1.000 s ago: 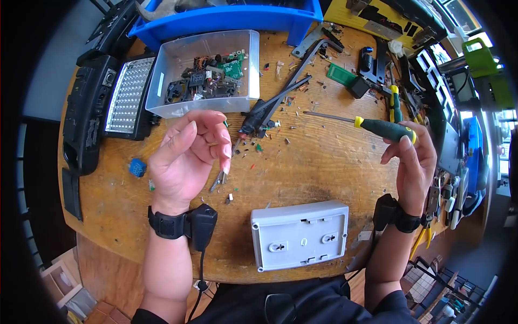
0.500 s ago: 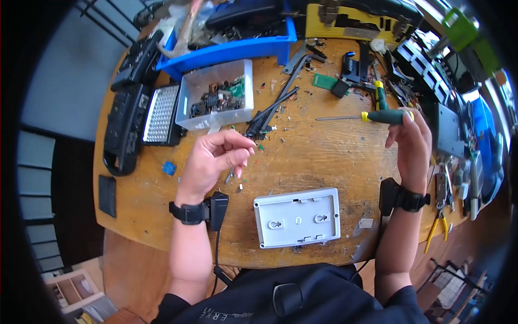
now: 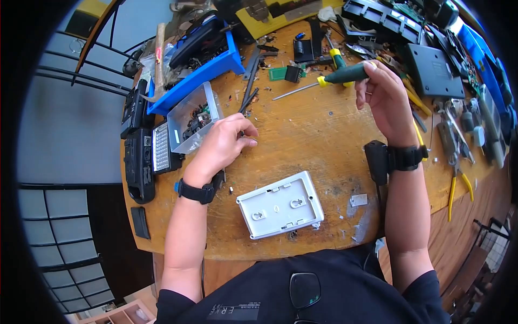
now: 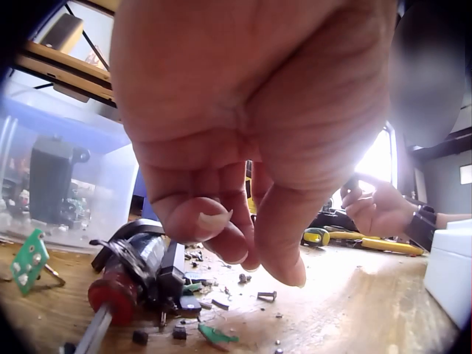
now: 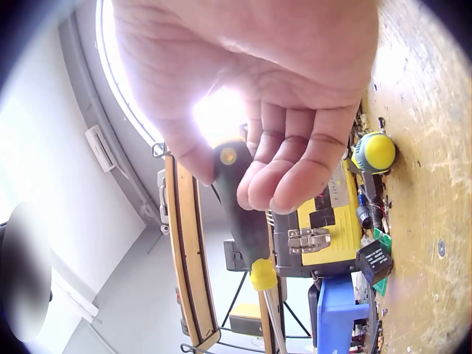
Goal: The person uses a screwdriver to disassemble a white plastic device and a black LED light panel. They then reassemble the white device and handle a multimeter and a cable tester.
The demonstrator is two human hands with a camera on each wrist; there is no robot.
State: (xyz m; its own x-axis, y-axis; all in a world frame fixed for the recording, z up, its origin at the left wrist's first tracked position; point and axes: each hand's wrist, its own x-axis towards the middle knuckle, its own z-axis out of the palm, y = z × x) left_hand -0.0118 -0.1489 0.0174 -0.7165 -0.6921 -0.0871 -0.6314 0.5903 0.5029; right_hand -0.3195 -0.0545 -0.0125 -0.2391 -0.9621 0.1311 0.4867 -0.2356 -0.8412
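Note:
In the head view my right hand pinches the green-and-yellow screwdriver by its handle, the shaft pointing left over the table. The right wrist view shows that handle between thumb and fingers. My left hand is low beside the clear bin, back upward, fingers loosely bent. In the left wrist view nothing is visible between its fingers; small screws and scraps lie beneath, beside a red-handled screwdriver. A pale plastic housing lies between the forearms, untouched.
The clear bin of electronic parts stands left, with a blue bin behind it. A second green-and-yellow screwdriver lies at the back. Yellow-handled pliers and other tools crowd the right side.
The head view has swung round. My left hand has turned from palm-up to back-up and come down beside the clear bin. My right hand still holds the screwdriver.

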